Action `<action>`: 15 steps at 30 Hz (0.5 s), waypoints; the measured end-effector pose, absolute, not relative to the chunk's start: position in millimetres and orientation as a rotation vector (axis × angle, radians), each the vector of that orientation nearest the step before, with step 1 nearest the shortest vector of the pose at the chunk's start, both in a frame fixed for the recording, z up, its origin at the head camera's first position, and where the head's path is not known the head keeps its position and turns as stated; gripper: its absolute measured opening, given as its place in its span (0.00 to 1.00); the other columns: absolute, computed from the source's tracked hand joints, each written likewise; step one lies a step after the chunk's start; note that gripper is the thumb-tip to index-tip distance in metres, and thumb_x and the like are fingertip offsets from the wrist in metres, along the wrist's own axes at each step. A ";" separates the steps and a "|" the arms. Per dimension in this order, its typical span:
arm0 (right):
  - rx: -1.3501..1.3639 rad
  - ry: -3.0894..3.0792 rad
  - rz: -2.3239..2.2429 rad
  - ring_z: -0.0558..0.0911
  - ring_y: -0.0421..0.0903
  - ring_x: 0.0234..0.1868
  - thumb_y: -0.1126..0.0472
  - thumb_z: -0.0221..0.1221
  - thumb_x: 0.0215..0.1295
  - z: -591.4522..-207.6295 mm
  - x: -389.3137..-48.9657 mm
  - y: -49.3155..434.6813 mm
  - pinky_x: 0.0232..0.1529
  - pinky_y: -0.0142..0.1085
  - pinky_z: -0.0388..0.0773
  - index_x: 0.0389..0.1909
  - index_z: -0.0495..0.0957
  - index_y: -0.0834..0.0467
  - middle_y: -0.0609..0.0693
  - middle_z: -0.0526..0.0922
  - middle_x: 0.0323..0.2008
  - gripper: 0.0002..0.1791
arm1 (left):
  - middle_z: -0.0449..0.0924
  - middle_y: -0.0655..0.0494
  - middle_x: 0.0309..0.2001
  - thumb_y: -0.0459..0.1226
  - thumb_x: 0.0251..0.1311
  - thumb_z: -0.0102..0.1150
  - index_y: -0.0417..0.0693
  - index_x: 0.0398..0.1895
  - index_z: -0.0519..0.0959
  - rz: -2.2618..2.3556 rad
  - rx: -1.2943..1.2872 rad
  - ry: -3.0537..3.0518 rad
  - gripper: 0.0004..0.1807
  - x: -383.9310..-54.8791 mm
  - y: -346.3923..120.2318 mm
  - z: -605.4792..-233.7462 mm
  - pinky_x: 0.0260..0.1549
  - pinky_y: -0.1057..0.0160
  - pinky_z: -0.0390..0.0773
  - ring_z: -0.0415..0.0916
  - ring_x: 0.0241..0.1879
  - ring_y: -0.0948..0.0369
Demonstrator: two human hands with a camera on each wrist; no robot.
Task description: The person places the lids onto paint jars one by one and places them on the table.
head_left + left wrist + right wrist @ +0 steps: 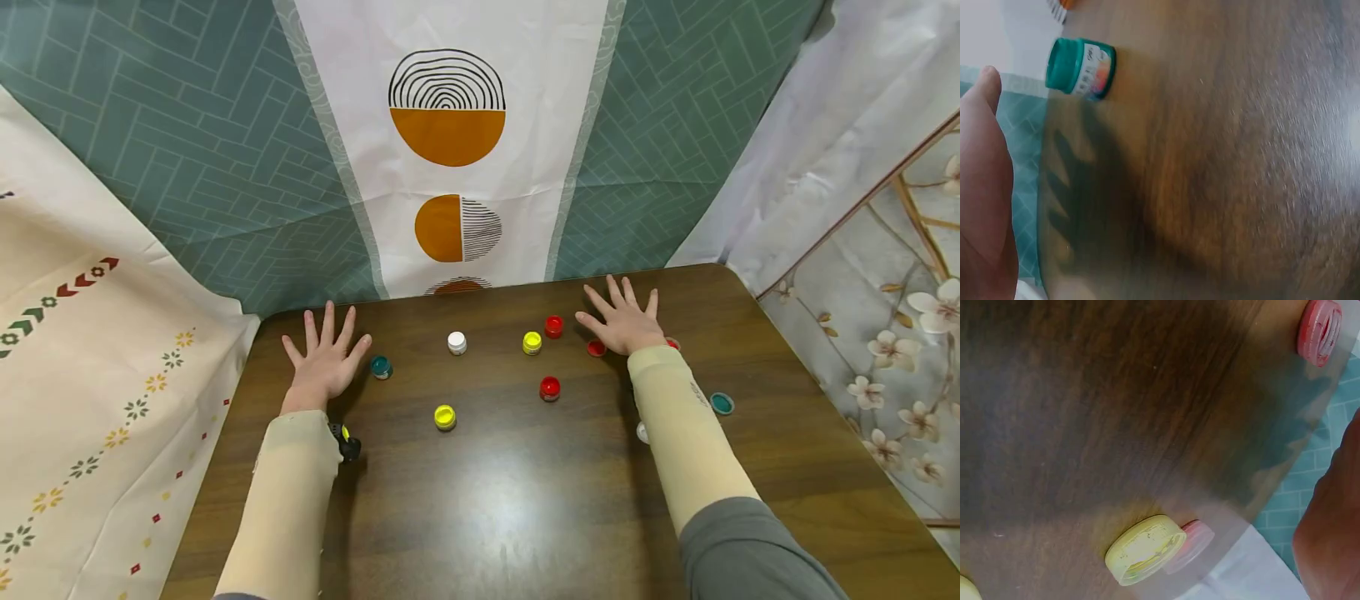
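My left hand (324, 367) is held over the table's left side with its fingers spread, holding nothing. Just right of its thumb stands a small teal paint jar (381, 367), which shows its printed label in the left wrist view. Over the far right part, my right hand (622, 323) also spreads its fingers, holding nothing. Beside and partly beneath it lies a red lid (596, 348). Two red paint jars (553, 326) and a yellow paint jar (532, 342) stand to its left. In the right wrist view a yellow lid (1146, 549) overlaps a pinkish-red lid (1196, 542).
A white jar (457, 342) and another yellow jar (445, 417) stand mid-table. Near the right forearm lie a teal lid (722, 403) and a white lid (642, 432), partly covered by the arm. Patterned curtains (450, 179) hang along the dark wooden table's (480, 517) back edge.
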State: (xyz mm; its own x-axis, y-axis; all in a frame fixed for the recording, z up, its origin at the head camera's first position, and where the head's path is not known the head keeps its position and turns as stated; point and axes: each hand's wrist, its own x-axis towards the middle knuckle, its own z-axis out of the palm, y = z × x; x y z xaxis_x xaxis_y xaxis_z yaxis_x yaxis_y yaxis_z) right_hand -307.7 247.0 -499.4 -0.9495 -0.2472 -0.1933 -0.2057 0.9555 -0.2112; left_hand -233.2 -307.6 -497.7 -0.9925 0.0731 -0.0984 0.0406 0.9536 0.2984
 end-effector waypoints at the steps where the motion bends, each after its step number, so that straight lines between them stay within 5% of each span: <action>1: -0.352 2.883 -0.291 0.29 0.66 0.84 0.17 0.23 0.72 -497.9 -306.7 247.5 0.70 0.72 0.13 0.89 0.38 0.41 0.61 0.29 0.86 0.52 | 0.11 0.49 0.85 0.73 0.76 0.17 0.62 0.88 0.29 0.473 0.098 3.005 0.47 -233.9 -306.4 -498.3 0.63 0.24 0.08 0.03 0.79 0.39; 8: -0.472 2.846 -0.460 0.33 0.67 0.84 0.26 0.30 0.81 -484.7 -299.2 252.8 0.77 0.68 0.25 0.89 0.42 0.45 0.65 0.33 0.86 0.45 | 0.15 0.50 0.86 0.64 0.83 0.29 0.65 0.88 0.29 0.873 0.159 3.022 0.42 -226.7 -293.9 -493.0 0.68 0.25 0.15 0.03 0.79 0.46; 15: -0.491 2.862 -0.678 0.38 0.69 0.84 0.33 0.34 0.86 -468.7 -278.0 265.2 0.78 0.68 0.38 0.87 0.51 0.52 0.68 0.43 0.85 0.41 | 0.34 0.46 0.88 0.46 0.83 0.48 0.59 0.89 0.37 1.400 0.034 2.831 0.42 -192.6 -277.5 -481.4 0.76 0.28 0.38 0.29 0.85 0.42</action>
State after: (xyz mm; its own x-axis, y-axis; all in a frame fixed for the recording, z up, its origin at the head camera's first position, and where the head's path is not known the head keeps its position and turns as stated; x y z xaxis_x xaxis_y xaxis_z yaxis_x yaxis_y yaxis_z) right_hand -278.0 265.2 -468.7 -0.9333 -0.3506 -0.0782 -0.2782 0.8431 -0.4602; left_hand -192.6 -277.5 -481.4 -0.9996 0.0119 0.0243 0.0266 0.6069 0.7943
